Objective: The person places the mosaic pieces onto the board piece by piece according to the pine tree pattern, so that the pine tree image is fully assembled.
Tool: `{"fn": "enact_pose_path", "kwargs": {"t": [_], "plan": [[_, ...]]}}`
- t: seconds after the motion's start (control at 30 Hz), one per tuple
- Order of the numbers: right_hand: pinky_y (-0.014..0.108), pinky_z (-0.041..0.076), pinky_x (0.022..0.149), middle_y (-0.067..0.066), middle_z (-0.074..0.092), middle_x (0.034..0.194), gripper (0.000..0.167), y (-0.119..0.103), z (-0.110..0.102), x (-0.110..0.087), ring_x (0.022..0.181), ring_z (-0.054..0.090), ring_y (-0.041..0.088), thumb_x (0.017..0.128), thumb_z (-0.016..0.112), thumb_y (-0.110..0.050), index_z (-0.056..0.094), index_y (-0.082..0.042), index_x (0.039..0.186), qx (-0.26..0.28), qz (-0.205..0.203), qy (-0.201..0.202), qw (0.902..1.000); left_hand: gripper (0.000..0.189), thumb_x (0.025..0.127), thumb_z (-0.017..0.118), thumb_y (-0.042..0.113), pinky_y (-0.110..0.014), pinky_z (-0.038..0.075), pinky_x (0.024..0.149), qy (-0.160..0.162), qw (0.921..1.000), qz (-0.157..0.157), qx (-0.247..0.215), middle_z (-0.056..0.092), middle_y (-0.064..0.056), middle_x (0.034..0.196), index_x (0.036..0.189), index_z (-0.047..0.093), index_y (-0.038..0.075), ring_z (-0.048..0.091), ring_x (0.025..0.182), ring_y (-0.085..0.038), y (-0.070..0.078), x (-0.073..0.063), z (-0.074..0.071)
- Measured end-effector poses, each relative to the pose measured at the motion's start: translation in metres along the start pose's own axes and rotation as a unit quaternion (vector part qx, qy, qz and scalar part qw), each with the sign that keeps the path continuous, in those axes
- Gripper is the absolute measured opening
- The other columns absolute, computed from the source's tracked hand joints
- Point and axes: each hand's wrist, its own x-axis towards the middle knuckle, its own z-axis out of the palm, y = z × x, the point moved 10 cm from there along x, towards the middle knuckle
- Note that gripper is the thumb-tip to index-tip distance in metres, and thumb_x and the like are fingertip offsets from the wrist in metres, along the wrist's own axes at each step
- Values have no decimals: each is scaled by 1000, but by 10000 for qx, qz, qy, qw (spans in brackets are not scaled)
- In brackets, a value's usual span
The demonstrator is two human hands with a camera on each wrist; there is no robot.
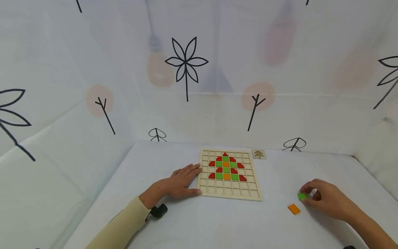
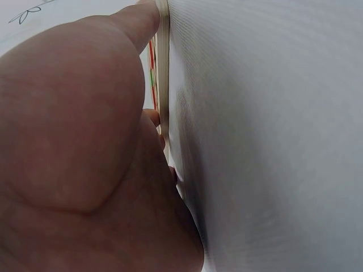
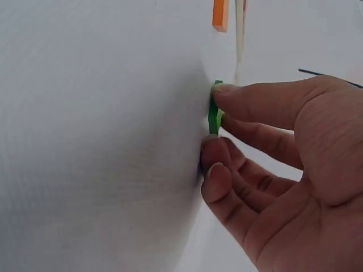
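Note:
A square wooden grid board lies on the white cloth, with red, green and orange pieces set in it as a tree shape. My left hand lies spread beside the board, fingertips and thumb touching its left edge. To the right of the board, my right hand pinches a green tile between thumb and fingers. The right wrist view shows that green tile on edge, low over the cloth. An orange tile lies just in front of the right hand.
A small card with a tree picture lies at the board's top right corner. White cloth walls with plant drawings rise behind and at both sides. A black wrist device sits by the left cuff.

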Motion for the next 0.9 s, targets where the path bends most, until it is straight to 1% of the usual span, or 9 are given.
{"fn": "enact_pose_path", "kwargs": {"t": [0.13,0.23,0.37,0.5,0.6,0.67,0.77,0.9], "plan": [[24,49,65,-2,66,98,23,1,4,3,74,52,1,86,87,-10,72,-8,103,132,28,-209,9997,91,101,55,69,-59,20,127,-14,10000,-13,10,9,6,179,171,17,26,5,165,-24,-1,-1,0],[24,51,66,-1,66,98,24,3,7,4,75,54,0,88,86,-10,68,-6,104,232,118,-347,9991,91,101,54,69,-59,20,127,-9,10000,4,31,9,6,179,171,17,26,4,165,-24,-1,-1,0],[24,53,67,-1,67,96,26,3,9,3,77,58,0,89,85,-11,65,-6,103,321,152,-433,9984,91,101,55,69,-59,20,128,-9,10000,13,27,9,6,179,171,17,25,4,165,-24,-1,-1,0],[24,52,67,-3,65,91,25,0,8,3,77,55,-1,87,86,-9,65,-8,101,278,88,-274,9992,91,101,55,69,-60,21,127,-11,10000,4,22,9,6,179,171,17,25,5,165,-24,-1,-1,1],[24,51,68,-4,66,90,22,-3,7,3,77,54,-1,88,84,-6,67,-9,100,225,62,-100,9997,91,101,55,69,-60,21,127,-13,10000,-1,47,10,6,179,171,17,25,5,165,-24,-1,-1,1],[24,50,68,-4,67,91,18,-4,6,4,77,53,-2,90,82,-5,68,-9,100,223,62,-8,9997,91,101,55,68,-59,21,127,-16,10000,-3,61,9,6,179,171,17,25,5,165,-24,-1,-1,0],[24,51,69,-5,69,94,14,-11,5,6,79,53,-3,92,79,-3,70,-10,101,230,-57,187,9995,91,101,56,68,-59,21,127,-6,10000,-4,34,10,7,179,171,17,25,5,165,-24,-1,-2,0],[24,52,71,-5,70,95,14,-25,6,10,81,54,-2,93,77,-1,72,-12,101,241,-200,363,9989,91,101,55,69,-59,20,127,-8,10000,10,18,9,7,179,171,17,25,5,165,-24,0,-2,0]]}}
